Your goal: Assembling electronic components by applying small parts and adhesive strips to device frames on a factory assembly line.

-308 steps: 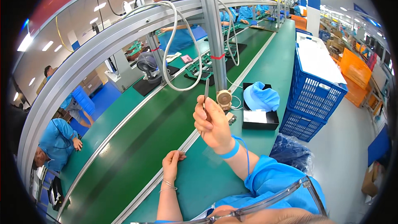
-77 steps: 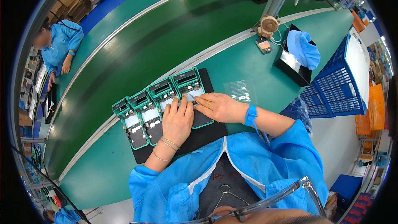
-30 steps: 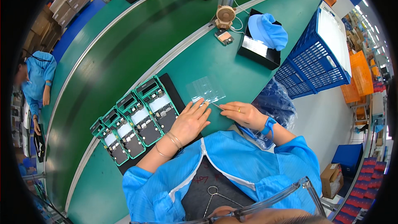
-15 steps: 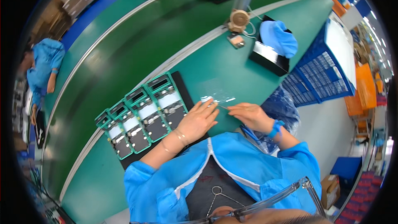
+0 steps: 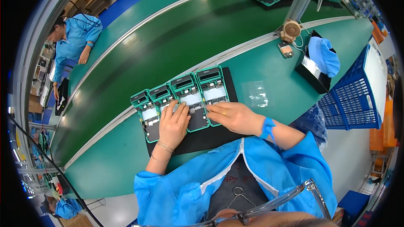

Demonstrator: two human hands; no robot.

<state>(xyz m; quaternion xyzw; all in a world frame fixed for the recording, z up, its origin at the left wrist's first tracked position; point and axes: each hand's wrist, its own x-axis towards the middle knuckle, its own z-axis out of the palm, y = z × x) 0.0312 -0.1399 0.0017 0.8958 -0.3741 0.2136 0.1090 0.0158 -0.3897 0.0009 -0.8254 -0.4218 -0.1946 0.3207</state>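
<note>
Several green-framed electronic assemblies (image 5: 184, 82) stand side by side on a black mat (image 5: 232, 86), their boards and white labels facing up. My left hand (image 5: 173, 122) lies over the second and third assemblies from the left, fingers stretched out, the tips resting on or just above the boards. Over the rightmost assembly (image 5: 212, 92), the fingers of my right hand (image 5: 233, 117) are pinched together, pointing left toward the third one. Whatever they pinch is too small and hidden to name. A clear sheet with rows of small strips (image 5: 258, 93) lies on the green bench to the right.
Beyond the bench edge runs a dark green conveyor belt (image 5: 176, 38). At the right are a small fan (image 5: 291, 30) by a metal post, a black box (image 5: 313, 75) holding blue cloth, and a blue crate (image 5: 353, 92). A co-worker (image 5: 78, 38) stands across the belt.
Both hands have moved from the clear sheet left to the assemblies. A thin tool showed at my right fingertips before; now it cannot be made out. The view has shifted.
</note>
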